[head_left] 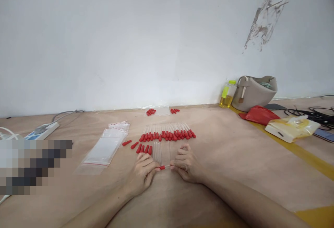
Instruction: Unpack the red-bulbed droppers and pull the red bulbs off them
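Note:
Between my two hands lies a red rubber dropper bulb [162, 167] meeting the end of a thin glass tube [167, 166]. My left hand [144, 168] pinches the bulb between thumb and fingers. My right hand [188, 165] grips the tube, most of which its fingers hide. Just beyond my hands are several loose glass tubes [157, 150] side by side, with several loose red bulbs [144, 149] to their left. Farther back, a row of droppers [167, 134] lies with red bulbs toward me and glass tubes pointing to the wall.
Clear zip bags [104, 146] lie at left, near a power strip [43, 130]. More red bulbs [150, 111] rest by the wall. At right are a bottle of yellow liquid [227, 95], a grey bag [254, 94], a red pouch [261, 115], a yellowish packet [291, 127] and black cables [313, 115].

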A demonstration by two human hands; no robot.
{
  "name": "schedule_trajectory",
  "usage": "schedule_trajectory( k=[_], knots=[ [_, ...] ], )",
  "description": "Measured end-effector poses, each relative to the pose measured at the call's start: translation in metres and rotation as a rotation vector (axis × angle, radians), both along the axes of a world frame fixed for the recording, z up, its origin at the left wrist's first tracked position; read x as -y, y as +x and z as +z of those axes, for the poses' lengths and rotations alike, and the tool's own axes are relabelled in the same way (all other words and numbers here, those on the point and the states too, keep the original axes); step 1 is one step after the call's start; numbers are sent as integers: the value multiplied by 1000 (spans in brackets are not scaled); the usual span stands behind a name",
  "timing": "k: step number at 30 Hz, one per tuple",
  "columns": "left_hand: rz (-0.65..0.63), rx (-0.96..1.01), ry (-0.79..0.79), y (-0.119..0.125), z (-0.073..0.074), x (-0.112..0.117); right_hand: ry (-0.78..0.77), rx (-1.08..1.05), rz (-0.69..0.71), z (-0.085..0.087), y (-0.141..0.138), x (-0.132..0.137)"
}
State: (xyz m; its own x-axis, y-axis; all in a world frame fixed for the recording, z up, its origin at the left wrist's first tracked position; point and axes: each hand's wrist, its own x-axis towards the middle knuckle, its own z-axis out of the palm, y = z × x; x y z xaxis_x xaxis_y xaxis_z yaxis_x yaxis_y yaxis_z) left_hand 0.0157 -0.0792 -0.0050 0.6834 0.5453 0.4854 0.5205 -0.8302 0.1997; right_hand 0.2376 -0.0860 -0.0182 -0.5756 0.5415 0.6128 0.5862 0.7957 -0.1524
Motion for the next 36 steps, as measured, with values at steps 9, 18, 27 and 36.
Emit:
schedule_trajectory(
  k=[9,18,27,36],
  knots=[
    [142,196,-75,-14,-4,-6,-88,-114,-157,0,18,-10],
    [451,478,-94,-30,15,-27,-167,-246,-402,-8,19,-18],
    [667,761,-539,-77,20,-52,-179,-193,-439,-12,5,-13],
    [728,653,-419,-82,-1,-61,-269,-80,-396,-6,-4,-4]
  ],
)
